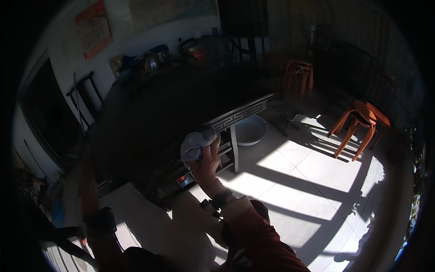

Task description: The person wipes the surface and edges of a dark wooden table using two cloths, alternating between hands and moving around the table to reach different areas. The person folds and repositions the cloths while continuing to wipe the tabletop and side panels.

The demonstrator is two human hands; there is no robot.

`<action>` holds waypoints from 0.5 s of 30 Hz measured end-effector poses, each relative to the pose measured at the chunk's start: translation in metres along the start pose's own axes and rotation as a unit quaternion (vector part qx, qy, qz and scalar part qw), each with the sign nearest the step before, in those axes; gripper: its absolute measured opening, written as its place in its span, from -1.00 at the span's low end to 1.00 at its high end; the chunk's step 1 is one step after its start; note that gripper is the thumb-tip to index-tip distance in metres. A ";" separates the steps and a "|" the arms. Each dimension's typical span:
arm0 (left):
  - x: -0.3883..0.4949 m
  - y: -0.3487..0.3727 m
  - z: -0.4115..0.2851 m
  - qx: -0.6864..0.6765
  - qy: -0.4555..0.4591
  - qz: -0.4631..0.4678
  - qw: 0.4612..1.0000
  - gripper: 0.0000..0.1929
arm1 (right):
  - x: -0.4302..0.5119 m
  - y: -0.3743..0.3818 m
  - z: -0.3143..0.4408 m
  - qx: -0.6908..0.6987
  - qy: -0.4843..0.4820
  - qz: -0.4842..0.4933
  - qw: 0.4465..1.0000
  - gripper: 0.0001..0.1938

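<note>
My right hand (pixel 208 164) grips a bunched grey-blue cloth (pixel 195 146) at the front edge of a dark wooden table (pixel 234 117). The cloth rests against that edge, beside the carved fretwork of the table's side. My left hand (pixel 89 170) reaches forward at the table's left end, deep in shadow. Its fingers blend into the dark, so what it touches cannot be made out. Both wrists wear black straps with a small device.
A white enamel basin (pixel 251 131) stands on the tiled floor behind the table leg (pixel 234 149). Orange wooden stools (pixel 360 117) are at the right, with stacked stools (pixel 297 76) farther back. Dark chairs (pixel 86 97) flank the table. Assorted items (pixel 153 61) sit at its far side.
</note>
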State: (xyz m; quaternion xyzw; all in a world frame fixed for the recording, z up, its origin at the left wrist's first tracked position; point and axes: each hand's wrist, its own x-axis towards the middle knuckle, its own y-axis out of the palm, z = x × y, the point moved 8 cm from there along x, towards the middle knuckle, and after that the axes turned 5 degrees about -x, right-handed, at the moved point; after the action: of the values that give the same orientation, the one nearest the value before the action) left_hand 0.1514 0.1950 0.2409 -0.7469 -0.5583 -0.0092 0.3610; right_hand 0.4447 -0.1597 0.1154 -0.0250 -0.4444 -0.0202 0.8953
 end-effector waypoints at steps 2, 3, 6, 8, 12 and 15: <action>0.002 0.004 -0.004 0.148 0.055 0.036 0.987 -0.35 | -0.044 0.035 0.045 -0.009 -0.164 0.160 0.973 -0.45; 0.000 0.003 -0.005 0.108 0.071 0.031 0.991 -0.41 | -0.068 0.051 0.067 -0.014 -0.269 0.214 0.939 -0.50; -0.008 -0.001 -0.002 -0.009 0.070 -0.015 0.997 -0.45 | -0.116 0.075 0.091 0.076 -0.335 0.286 0.895 -0.57; -0.009 -0.008 0.009 -0.081 -0.009 -0.096 0.992 -0.27 | -0.131 0.087 0.075 0.071 -0.283 0.347 0.892 -0.58; -0.002 0.007 -0.009 0.148 0.048 -0.038 0.987 -0.58 | -0.110 0.094 -0.031 0.070 0.149 0.417 0.894 -0.55; -0.013 0.004 -0.022 0.081 0.121 -0.058 0.988 -0.60 | -0.042 0.039 -0.109 0.053 0.318 0.197 0.926 -0.67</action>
State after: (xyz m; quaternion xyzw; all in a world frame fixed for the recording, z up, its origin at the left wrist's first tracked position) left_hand 0.1587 0.1714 0.2497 -0.6752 -0.5517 -0.0753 0.4838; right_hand 0.5076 -0.1270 0.0150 -0.0566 -0.1231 0.1735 0.9755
